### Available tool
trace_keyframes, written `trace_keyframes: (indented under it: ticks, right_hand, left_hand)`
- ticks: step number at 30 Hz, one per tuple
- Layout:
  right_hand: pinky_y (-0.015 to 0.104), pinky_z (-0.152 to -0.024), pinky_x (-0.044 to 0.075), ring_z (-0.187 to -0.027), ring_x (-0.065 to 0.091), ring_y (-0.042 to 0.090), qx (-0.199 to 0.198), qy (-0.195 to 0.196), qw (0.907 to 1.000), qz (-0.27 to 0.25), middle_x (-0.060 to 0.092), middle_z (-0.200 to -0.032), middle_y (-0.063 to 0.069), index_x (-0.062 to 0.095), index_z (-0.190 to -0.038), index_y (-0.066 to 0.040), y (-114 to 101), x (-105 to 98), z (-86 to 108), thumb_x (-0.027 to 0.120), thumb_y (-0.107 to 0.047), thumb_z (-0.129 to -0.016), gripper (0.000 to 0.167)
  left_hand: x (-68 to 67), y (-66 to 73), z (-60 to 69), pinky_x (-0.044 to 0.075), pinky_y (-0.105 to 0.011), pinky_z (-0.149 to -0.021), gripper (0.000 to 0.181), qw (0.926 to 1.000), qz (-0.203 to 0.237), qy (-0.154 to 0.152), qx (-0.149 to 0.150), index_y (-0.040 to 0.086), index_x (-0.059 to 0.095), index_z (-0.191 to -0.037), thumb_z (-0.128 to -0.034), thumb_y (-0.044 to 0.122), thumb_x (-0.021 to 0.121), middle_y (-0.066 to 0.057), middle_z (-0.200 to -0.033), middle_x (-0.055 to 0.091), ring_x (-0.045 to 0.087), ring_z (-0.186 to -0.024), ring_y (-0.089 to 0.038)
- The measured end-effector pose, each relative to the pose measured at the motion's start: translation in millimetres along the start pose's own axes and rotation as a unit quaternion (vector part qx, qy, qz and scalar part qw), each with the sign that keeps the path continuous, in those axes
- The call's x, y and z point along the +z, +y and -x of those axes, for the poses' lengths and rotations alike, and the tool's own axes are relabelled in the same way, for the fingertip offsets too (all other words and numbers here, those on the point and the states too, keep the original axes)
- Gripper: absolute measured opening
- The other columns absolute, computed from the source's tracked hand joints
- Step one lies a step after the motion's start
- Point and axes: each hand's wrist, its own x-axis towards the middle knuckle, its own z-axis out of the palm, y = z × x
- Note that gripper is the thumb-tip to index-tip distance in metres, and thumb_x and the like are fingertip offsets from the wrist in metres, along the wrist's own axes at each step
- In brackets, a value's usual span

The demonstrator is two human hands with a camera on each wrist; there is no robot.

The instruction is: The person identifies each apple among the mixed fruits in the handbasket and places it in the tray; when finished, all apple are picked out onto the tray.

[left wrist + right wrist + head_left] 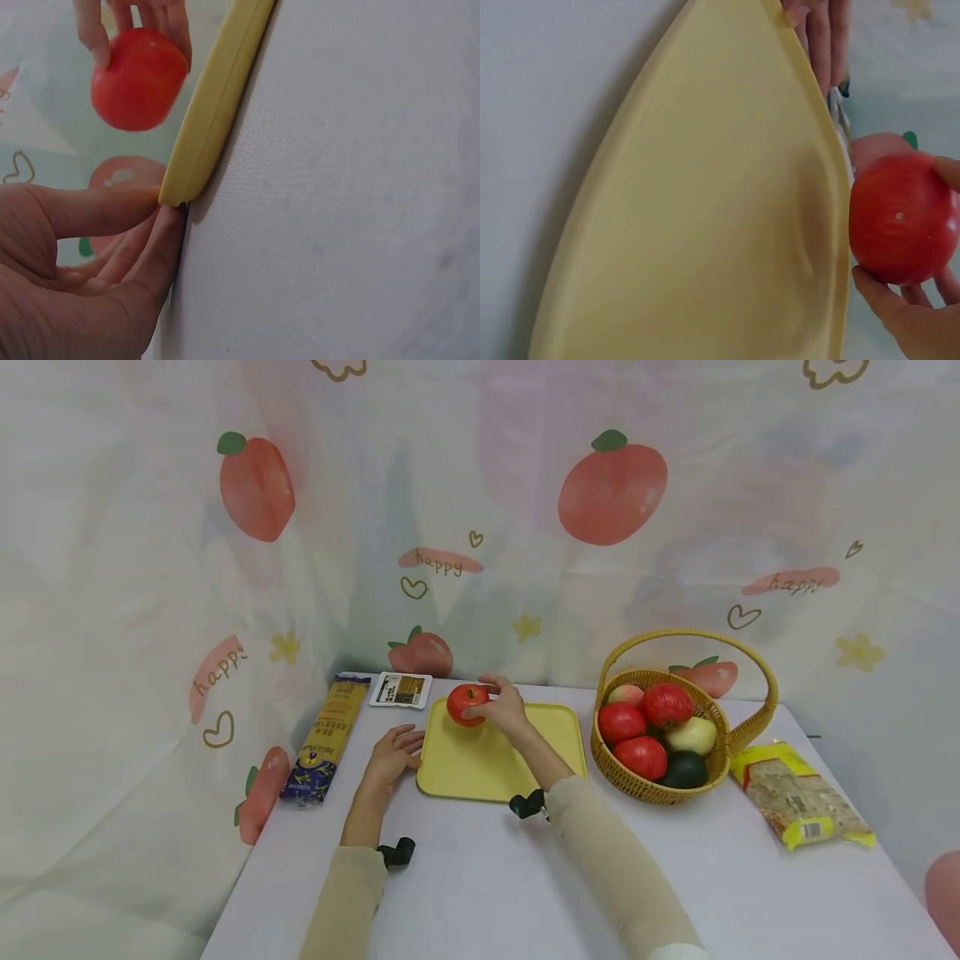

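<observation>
A red apple (467, 703) is held by my right hand (506, 707) above the far left part of a yellow tray (480, 760). In the right wrist view the thumb and fingers grip the apple (904, 217) from the sides, apart from the tray floor. My left hand (392, 757) is at the tray's left edge. The left wrist view shows its thumb on the rim (199, 161) and its fingers at the underside, pinching the tray corner.
To the right stands a wicker basket (637, 789) of several fruits with a tall handle. Beside it lies a yellow-and-clear food bag (806, 793). At the left are a long noodle-like packet (326, 739) and a small white packet (401, 690). A printed cloth hangs behind.
</observation>
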Motion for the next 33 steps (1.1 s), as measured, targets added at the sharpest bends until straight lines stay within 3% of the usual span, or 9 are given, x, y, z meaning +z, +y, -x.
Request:
trace_keyframes:
  ticks: [12, 21, 33]
  right_hand:
    - [0.042, -0.101, 0.054, -0.120, 0.059, 0.031, 0.006, -0.005, 0.9999, -0.007, 0.060, -0.141, 0.014, 0.056, -0.147, -0.007, 7.7, 15.9, -5.2, 0.091, -0.003, -0.072, 0.083]
    - [0.042, -0.102, 0.055, -0.121, 0.061, 0.030, 0.008, -0.007, 0.9999, 0.003, 0.060, -0.141, 0.013, 0.057, -0.146, -0.009, 10.7, 21.3, -8.5, 0.093, -0.003, -0.071, 0.083]
    - [0.044, -0.110, 0.051, -0.134, 0.055, 0.033, 0.020, -0.025, 0.9991, 0.028, 0.057, -0.147, 0.017, 0.049, -0.152, -0.003, 10.4, 17.8, -8.2, 0.092, -0.014, -0.078, 0.087]
  left_hand:
    - [-0.4, -0.2, 2.5, 0.045, -0.048, -0.115, 0.082, 1.0000, 0.002, -0.003, 0.000, 0.000, 0.041, -0.155, -0.0798, -0.031, 0.054, -0.027, -0.149, 0.054, 0.052, -0.141, -0.037]
    - [-0.2, -1.1, 0.2, 0.047, -0.046, -0.113, 0.077, 1.0000, 0.000, -0.002, -0.001, -0.002, 0.047, -0.151, -0.0803, -0.031, 0.054, -0.026, -0.148, 0.056, 0.053, -0.140, -0.036]
    - [-1.1, -2.4, -1.6, 0.047, -0.045, -0.113, 0.073, 1.0000, 0.006, 0.001, -0.003, -0.002, 0.051, -0.148, -0.0809, -0.030, 0.055, -0.024, -0.148, 0.057, 0.054, -0.140, -0.034]
